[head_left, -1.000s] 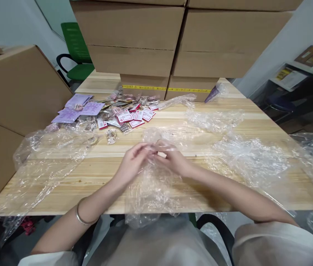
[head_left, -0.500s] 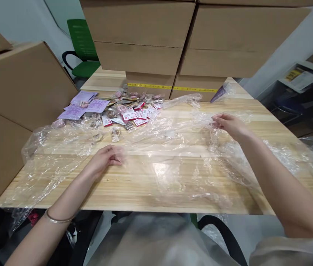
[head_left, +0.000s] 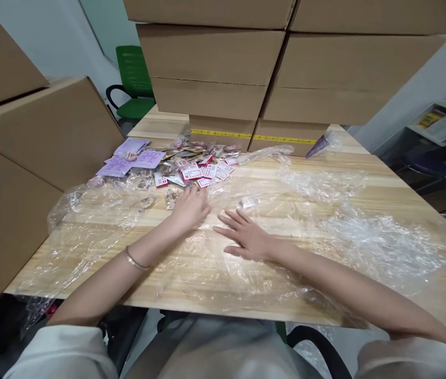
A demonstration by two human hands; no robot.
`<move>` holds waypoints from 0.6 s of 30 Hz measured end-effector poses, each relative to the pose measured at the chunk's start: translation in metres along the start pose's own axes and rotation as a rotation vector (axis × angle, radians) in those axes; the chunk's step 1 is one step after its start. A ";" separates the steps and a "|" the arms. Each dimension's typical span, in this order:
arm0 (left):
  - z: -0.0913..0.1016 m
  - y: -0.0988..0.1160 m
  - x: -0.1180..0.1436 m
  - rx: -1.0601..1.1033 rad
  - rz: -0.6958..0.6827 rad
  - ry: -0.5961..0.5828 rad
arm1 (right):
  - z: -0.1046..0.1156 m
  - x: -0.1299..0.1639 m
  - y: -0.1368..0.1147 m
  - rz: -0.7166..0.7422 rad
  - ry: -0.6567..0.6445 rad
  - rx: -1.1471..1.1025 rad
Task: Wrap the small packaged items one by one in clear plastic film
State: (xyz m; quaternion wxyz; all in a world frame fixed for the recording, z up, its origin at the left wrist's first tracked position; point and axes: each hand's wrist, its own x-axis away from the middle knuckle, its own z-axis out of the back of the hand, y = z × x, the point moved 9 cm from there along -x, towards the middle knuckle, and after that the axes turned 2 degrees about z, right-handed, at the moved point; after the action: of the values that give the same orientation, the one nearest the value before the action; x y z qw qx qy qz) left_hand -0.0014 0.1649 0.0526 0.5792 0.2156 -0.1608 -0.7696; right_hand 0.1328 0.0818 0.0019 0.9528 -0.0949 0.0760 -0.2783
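My right hand lies with fingers spread on a clear plastic sheet that covers the front middle of the table. My left hand is at the near edge of a pile of small packets, fingers loosely bent and thumb apart; its fingertips are partly hidden, and no held thing shows. Red-and-white label cards lie just beyond it. A small clear packet sits at its left. Another small clear packet rests on the sheet beyond my right hand.
Purple printed packets lie at the pile's left. Crumpled clear plastic covers the right side, and more film the left. Cardboard boxes stand stacked at the back, another box at the left. A purple cone-shaped packet lies back right.
My right hand has let go of the raised plastic film and come down left onto the sheet. My left hand has moved forward and right to the packets. The view has tilted up slightly.
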 end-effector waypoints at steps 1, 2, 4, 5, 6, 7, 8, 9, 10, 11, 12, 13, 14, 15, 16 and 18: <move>-0.004 -0.008 -0.009 0.017 0.021 0.010 | -0.007 0.001 0.002 -0.032 -0.007 -0.007; -0.006 -0.017 -0.017 0.035 0.042 0.024 | -0.013 0.002 0.005 -0.072 -0.009 -0.011; -0.002 -0.034 -0.032 0.056 0.085 0.062 | -0.019 0.004 0.010 -0.152 0.000 -0.015; 0.004 -0.043 -0.038 0.060 0.110 0.094 | -0.021 0.004 0.012 -0.192 0.013 -0.015; 0.014 -0.051 -0.044 0.060 0.134 0.136 | -0.021 0.003 0.013 -0.229 0.027 -0.015; 0.026 -0.059 -0.050 0.057 0.154 0.188 | -0.021 0.002 0.013 -0.266 0.038 -0.015; 0.040 -0.067 -0.054 0.044 0.171 0.253 | -0.021 0.001 0.014 -0.302 0.047 -0.015; 0.056 -0.075 -0.059 0.015 0.185 0.326 | -0.021 0.000 0.015 -0.340 0.051 -0.015; 0.071 -0.085 -0.063 -0.029 0.203 0.397 | -0.021 -0.002 0.016 -0.376 0.051 -0.015; 0.085 -0.095 -0.068 -0.087 0.224 0.449 | -0.022 -0.004 0.018 -0.407 0.049 -0.015; 0.096 -0.108 -0.074 -0.151 0.255 0.466 | -0.022 -0.005 0.019 -0.433 0.049 -0.015; 0.102 -0.123 -0.081 -0.208 0.297 0.435 | -0.022 -0.007 0.021 -0.453 0.054 -0.013; 0.102 -0.140 -0.089 -0.243 0.345 0.356 | -0.022 -0.008 0.022 -0.464 0.061 -0.010; 0.100 -0.156 -0.095 -0.259 0.393 0.269 | -0.022 -0.009 0.023 -0.472 0.070 -0.006; 0.097 -0.170 -0.099 -0.263 0.430 0.190 | -0.022 -0.010 0.024 -0.476 0.080 0.000; 0.092 -0.187 -0.103 -0.263 0.469 0.109 | -0.022 -0.011 0.026 -0.480 0.090 0.012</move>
State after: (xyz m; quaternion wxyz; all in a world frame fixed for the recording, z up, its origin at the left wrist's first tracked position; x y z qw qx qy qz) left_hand -0.1791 0.3156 0.0535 0.7723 0.1364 -0.0736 -0.6160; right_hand 0.1324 0.1064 -0.0246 0.8556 -0.0919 0.0919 -0.5010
